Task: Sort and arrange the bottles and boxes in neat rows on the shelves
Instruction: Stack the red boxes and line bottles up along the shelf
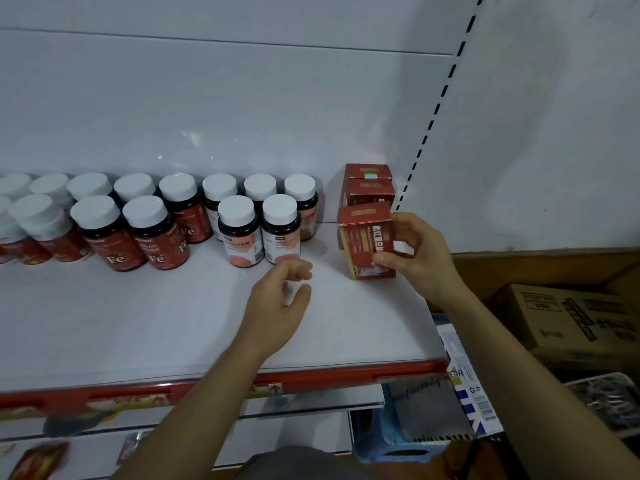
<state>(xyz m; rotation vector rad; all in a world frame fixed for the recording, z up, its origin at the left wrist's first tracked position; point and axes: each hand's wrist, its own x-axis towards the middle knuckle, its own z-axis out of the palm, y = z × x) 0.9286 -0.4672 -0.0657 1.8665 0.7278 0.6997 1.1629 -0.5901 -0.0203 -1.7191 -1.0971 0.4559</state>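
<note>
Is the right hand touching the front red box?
Touching. The head view shows the right hand pinching the front red box between thumb and fingers.

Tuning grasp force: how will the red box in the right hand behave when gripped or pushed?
Probably light and crushable: the red box looks like thin cardboard. Tall and narrow, so it may tip if pushed high.
</note>
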